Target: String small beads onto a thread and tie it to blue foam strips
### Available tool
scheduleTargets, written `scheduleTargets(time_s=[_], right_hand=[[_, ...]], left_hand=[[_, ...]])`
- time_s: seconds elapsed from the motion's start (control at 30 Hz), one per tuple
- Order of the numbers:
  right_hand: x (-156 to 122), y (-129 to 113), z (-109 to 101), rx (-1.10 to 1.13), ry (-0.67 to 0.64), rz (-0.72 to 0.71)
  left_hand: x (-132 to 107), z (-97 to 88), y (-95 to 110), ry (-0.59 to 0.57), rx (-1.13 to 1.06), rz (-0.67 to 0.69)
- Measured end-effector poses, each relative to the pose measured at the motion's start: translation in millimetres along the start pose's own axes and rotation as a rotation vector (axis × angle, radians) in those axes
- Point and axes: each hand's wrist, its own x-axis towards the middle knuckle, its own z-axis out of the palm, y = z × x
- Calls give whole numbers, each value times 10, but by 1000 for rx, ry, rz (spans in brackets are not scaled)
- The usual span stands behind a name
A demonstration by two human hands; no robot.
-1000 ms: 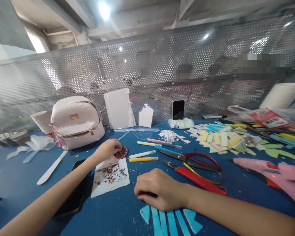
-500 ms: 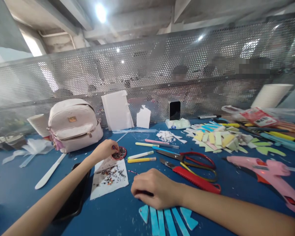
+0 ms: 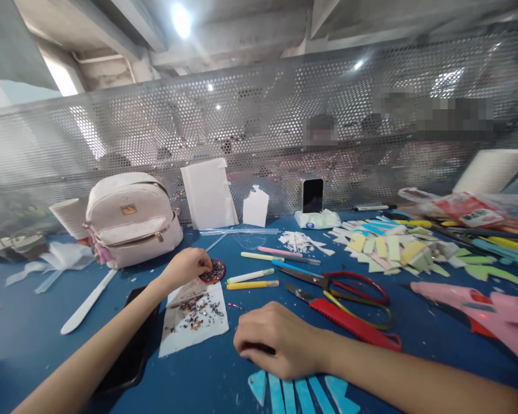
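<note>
My left hand [image 3: 187, 269] is closed, its fingertips pinched together at a small round red-rimmed piece [image 3: 216, 271] covered in dark bits. Whatever is between those fingertips is too small to make out. Beneath and in front of this hand lies a white paper sheet [image 3: 172, 340] with dark and orange bits [image 3: 198, 310] scattered over it. My right hand [image 3: 280, 339] rests on the table with fingers curled in, and their inside is hidden. Several light-blue strips [image 3: 304, 395] fan out just below my right hand.
Felt-tip pens [image 3: 252, 284], scissors [image 3: 358, 284] and a red-handled cutter [image 3: 349, 322] lie beyond my right hand. A pink glue gun [image 3: 479, 310] is at right, near pastel scraps [image 3: 397, 247]. A dark phone [image 3: 125, 351] lies under my left forearm; a backpack [image 3: 132, 218] stands behind.
The view has shifted slightly, so most objects sit a little farther right. Both hands keep nearly the same pose, the left still pinched at the red-rimmed piece.
</note>
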Motion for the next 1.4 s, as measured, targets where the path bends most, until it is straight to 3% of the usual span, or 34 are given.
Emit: scheduleTargets(time_s=[0.43, 1.03, 1.13, 1.23, 1.33, 1.4], right_hand=[[9, -25, -13, -49, -22, -1], [-52, 25, 5, -3, 20, -4], [-49, 18, -9, 31, 51, 36], [-40, 0, -42, 87, 163, 128], [-37, -23, -70, 174, 315, 211], [-40, -38, -78, 219, 375, 242]], left_hand=[[19, 35, -36, 5, -32, 11], [-13, -33, -96, 167, -356, -1], [-54, -97, 52, 195, -482, 2], [-197, -85, 353, 226, -662, 5], [-437, 91, 701, 282, -842, -41], [-612, 261, 881, 250, -1211, -141]])
